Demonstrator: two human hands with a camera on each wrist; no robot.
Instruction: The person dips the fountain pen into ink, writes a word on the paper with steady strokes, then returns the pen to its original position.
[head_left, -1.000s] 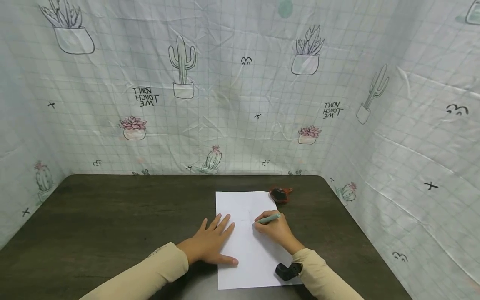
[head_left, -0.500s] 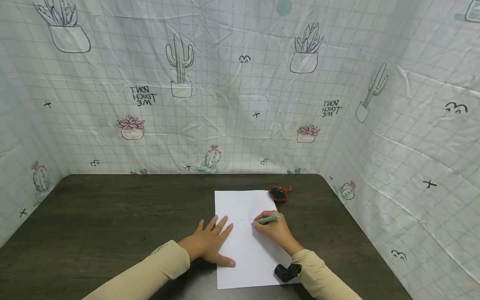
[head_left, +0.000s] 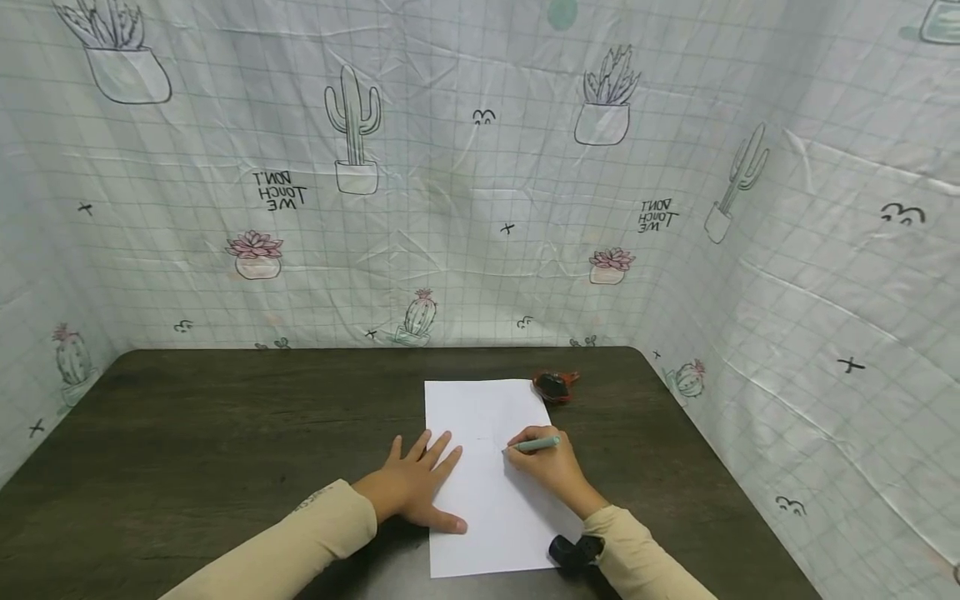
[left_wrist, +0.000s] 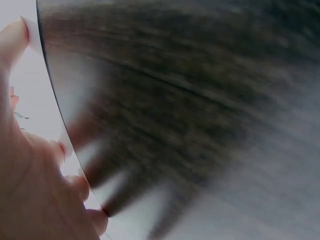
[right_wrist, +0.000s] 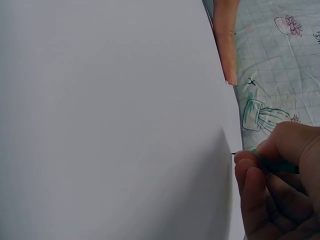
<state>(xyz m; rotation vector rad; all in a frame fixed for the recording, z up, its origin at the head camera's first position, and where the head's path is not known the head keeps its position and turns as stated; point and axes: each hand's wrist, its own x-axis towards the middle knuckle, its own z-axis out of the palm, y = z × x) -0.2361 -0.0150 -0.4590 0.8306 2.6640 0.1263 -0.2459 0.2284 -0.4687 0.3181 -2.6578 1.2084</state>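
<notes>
A sheet of white paper (head_left: 480, 525) lies on the dark table. My left hand (head_left: 416, 490) rests on its left side with fingers spread and thumb pointing right. In the left wrist view, the fingers of that hand (left_wrist: 37, 185) reach over the paper's edge region. Between the thumb and fingers of my right hand (head_left: 553, 471) is a light green pen (head_left: 542, 444), its tip at the paper right of the middle. The right wrist view shows this pinch too, with the pen (right_wrist: 281, 165) mostly covered by the hand. Faint short marks show on the sheet.
A small red item with a dark middle (head_left: 553, 386) sits at the paper's top right corner. A black wrist-worn device (head_left: 573, 552) hangs at the right cuff, over the sheet's lower corner. Cactus-printed cloth (head_left: 450, 208) stands behind and beside the table (head_left: 225, 417).
The pen tip and right hand have shifted slightly toward the near edge of the paper. The left hand stays on the sheet. The whole head view has drifted a little.
</notes>
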